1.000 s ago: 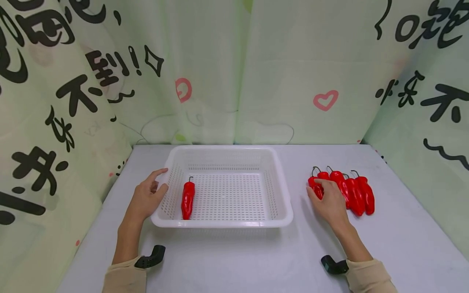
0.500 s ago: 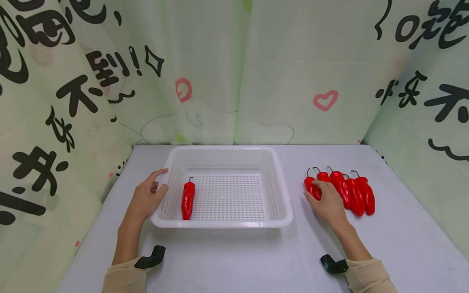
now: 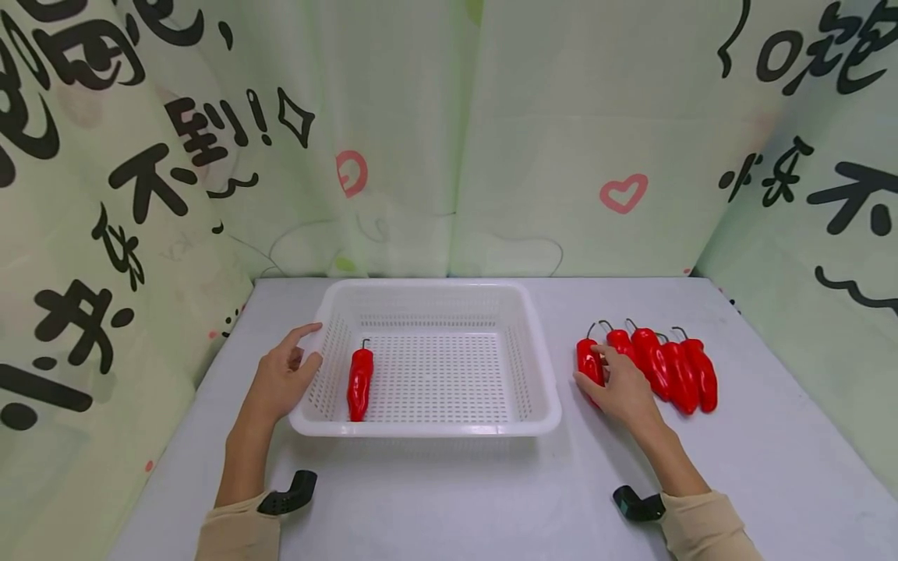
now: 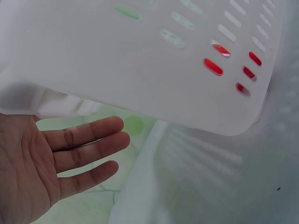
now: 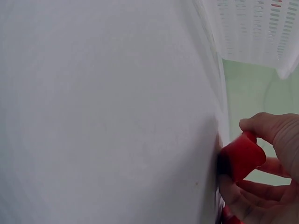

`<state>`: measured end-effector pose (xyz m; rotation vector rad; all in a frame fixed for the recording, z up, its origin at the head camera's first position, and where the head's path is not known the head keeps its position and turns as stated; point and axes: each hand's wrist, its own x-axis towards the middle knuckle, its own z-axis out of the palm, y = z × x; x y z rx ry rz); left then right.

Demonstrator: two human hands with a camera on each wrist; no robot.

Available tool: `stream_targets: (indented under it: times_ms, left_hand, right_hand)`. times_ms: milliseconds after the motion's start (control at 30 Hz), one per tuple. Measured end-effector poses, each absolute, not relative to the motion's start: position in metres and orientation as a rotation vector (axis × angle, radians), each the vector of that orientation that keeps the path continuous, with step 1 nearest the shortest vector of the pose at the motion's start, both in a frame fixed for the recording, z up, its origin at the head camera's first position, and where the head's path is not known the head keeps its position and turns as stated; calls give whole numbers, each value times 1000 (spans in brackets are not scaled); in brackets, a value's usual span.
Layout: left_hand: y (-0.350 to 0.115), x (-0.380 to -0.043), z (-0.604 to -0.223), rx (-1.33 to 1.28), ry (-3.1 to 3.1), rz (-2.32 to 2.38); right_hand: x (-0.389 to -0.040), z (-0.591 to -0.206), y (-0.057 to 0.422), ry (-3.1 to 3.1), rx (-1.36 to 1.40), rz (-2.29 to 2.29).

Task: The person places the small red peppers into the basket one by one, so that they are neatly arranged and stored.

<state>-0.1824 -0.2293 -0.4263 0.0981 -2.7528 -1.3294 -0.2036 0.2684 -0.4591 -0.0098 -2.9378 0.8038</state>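
Observation:
A white perforated plastic basket (image 3: 428, 428) stands mid-table, with one red chili pepper (image 3: 360, 384) lying inside at its left. My left hand (image 3: 281, 379) touches the basket's left rim with thumb and forefinger; in the left wrist view the other fingers (image 4: 93, 151) extend loosely beneath the rim. To the right of the basket, my right hand (image 3: 624, 389) pinches another red chili pepper (image 3: 588, 360) between thumb and fingers. The right wrist view shows this held pepper (image 5: 243, 156) end-on. Several red chili peppers (image 3: 677, 374) lie side by side just right of that hand.
White cloth covers the table (image 3: 435, 499). A pale green printed curtain (image 3: 533, 156) encloses the back and both sides. Bare tabletop lies between the basket and the held pepper. Black wrist mounts (image 3: 289, 495) sit on both forearms.
The right hand has moved slightly left with its pepper, widening the gap from the other peppers. The left hand and basket have stayed in place.

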Motion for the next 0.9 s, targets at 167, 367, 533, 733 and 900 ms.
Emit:
stream_targets:
  times_ms: [167, 367, 533, 733, 900]
  left_hand:
    - [-229, -183, -427, 98, -2751, -1316]
    - [-229, -183, -427, 85, -2750, -1317]
    - [-228, -183, -427, 90, -2744, -1316]
    - [-228, -183, -427, 84, -2739, -1310]
    - [-228, -183, -427, 82, -2732, -1310]
  right_hand:
    - [-203, -461, 268, -2902, 11, 814]
    - [-202, -462, 268, -2865, -4, 833]
    - [-202, -462, 268, -2855, -10, 839]
    - [-201, -460, 267, -2840, -6, 851]
    - [-202, -458, 266, -2819, -10, 853]
